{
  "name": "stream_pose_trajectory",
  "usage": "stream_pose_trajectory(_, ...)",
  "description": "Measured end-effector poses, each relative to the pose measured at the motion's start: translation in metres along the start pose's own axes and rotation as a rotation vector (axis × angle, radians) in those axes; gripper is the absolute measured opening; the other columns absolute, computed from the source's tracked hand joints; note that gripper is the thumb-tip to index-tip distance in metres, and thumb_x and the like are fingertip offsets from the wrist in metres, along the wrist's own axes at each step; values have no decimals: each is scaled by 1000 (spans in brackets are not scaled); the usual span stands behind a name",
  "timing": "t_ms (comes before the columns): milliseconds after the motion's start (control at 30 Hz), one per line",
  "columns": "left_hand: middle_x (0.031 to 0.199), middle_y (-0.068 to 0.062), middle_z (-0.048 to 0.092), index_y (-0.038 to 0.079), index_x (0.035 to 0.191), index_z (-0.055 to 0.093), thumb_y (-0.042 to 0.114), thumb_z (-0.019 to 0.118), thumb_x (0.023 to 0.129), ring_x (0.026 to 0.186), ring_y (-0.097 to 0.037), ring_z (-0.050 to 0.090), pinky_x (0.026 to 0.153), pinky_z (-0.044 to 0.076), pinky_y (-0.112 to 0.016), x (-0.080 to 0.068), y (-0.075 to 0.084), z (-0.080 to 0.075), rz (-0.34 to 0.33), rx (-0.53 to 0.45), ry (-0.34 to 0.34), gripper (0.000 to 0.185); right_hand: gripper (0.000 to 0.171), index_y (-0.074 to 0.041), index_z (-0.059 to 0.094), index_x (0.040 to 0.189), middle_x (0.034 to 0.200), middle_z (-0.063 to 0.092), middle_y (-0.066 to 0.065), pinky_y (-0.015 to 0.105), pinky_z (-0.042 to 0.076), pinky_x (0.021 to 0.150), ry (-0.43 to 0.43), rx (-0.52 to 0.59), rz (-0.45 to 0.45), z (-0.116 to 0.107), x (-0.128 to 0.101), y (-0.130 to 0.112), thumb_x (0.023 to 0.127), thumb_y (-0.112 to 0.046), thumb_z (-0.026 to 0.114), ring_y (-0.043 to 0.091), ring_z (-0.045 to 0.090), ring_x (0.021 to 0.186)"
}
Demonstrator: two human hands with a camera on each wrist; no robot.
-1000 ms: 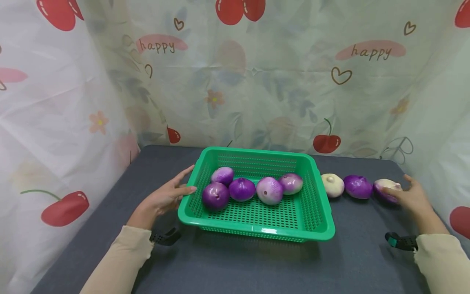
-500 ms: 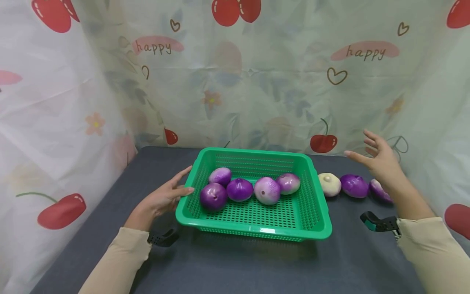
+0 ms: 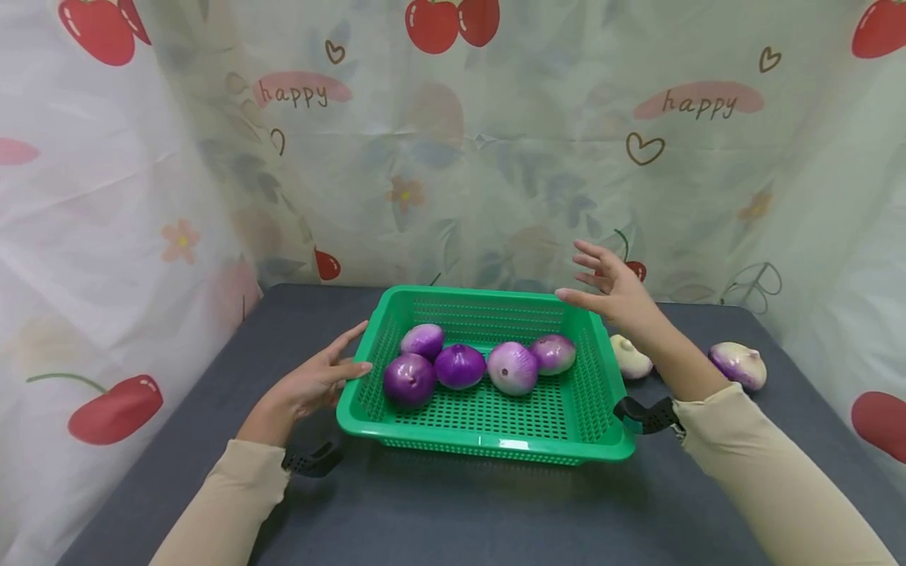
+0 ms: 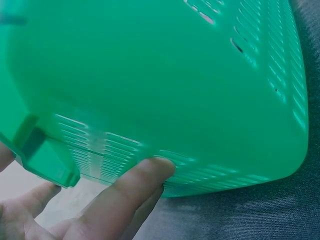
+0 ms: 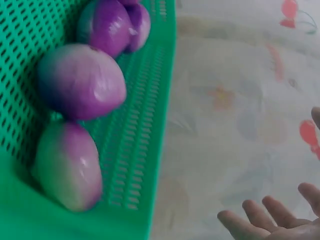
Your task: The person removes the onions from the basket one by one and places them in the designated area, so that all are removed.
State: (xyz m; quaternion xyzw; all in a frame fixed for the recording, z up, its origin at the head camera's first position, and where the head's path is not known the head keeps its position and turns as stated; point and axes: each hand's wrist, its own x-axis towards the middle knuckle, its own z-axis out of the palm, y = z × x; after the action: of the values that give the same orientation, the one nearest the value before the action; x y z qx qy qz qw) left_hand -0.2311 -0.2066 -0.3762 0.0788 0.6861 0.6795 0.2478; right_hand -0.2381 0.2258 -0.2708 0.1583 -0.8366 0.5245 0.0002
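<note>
**Both hands empty, right one raised with fingers spread**

The left forearm runs in from about 7 o'clock, sleeved in beige to the wrist, with a dark strap at the cuff. The left hand (image 3: 311, 385) lies low, palm turned inward, fingers straight and pointing toward 2 o'clock; the index fingertip (image 4: 155, 170) presses flat against a surface, thumb apart above it.

The right forearm comes in from about 5 o'clock, also beige-sleeved and carrying a dark wrist strap. The right hand (image 3: 609, 287) is lifted higher than the left, palm facing toward 9 o'clock, fingers (image 5: 250, 220) spread and relaxed, gripping nothing.
</note>
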Motion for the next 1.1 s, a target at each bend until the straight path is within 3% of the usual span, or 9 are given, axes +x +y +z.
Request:
stream_pose_trajectory(367, 149, -27, 33, 39, 155, 3, 19, 59, 98, 103, -24, 66, 83, 55, -51, 1, -2, 1, 1, 7, 4, 83, 72, -16, 28, 153, 152, 33, 17, 54, 37, 107, -120, 75, 43, 42, 23, 20, 93, -19, 67, 40, 32, 141)
stream_pose_trajectory(800, 151, -28, 29, 39, 155, 2, 19, 59, 97, 105, -25, 65, 84, 55, -50, 1, 1, 2, 1, -5, -3, 84, 73, -13, 29, 152, 151, 35, 21, 56, 37, 107, -272, 71, 139, 58, 32, 41, 91, -24, 68, 38, 44, 133)
stream_pose_trajectory(1100, 151, -28, 28, 38, 155, 2, 18, 59, 98, 105, -26, 66, 83, 55, -52, 0, 1, 0, 3, 1, -1, 84, 70, -10, 33, 150, 150, 35, 23, 51, 39, 107, -395, 22, 207, 63, 34, 48, 91, -22, 68, 38, 40, 136)
